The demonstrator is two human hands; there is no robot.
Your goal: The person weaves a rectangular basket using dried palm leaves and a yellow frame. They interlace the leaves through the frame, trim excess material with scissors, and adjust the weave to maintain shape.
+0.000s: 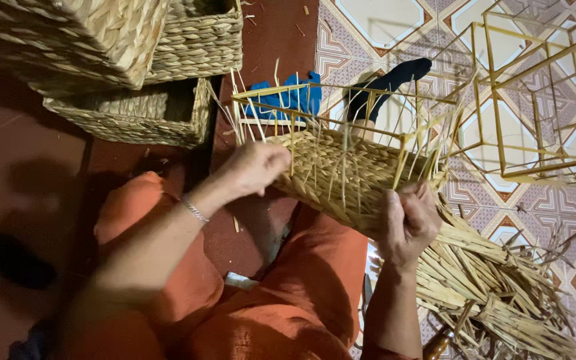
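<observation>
Basket [341, 170], half-woven, sits across the lap in my feed, resting on orange trousers [281, 293]. It's built on a yellow wire frame [341, 90] w/ straw ends sticking up thru the bars all round. Woven part covers the lower side; upper frame bare.

Left hand [255, 167] is on the basket's left edge, fingers curled in, clamped on the weave/straw there, as far as I can tell; motion blur, so exact strand unclear. Thin bracelet [196, 210] on that wrist.

Right hand [408, 223] is at the basket's near right corner, fingers bent round the rim, thumb pressed on top, gripping the woven edge.

Straw pile [495, 293] lies on the tiled floor [381, 27] just beside the right arm, loose strands fanned out to the right.

Second frame [541, 100], same yellow wire, no weaving, stands on the tiles at right, near the basket's far corner; can't tell if touching.

Top left: three finished baskets [141, 67], stacked/leaning together, on dark red floor [21, 160]. Blue cloth [288, 97] behind the basket in hand, seen thru its bars. Black-socked foot [388, 83] beyond it on the tiles, partly hidden by the frame.
</observation>
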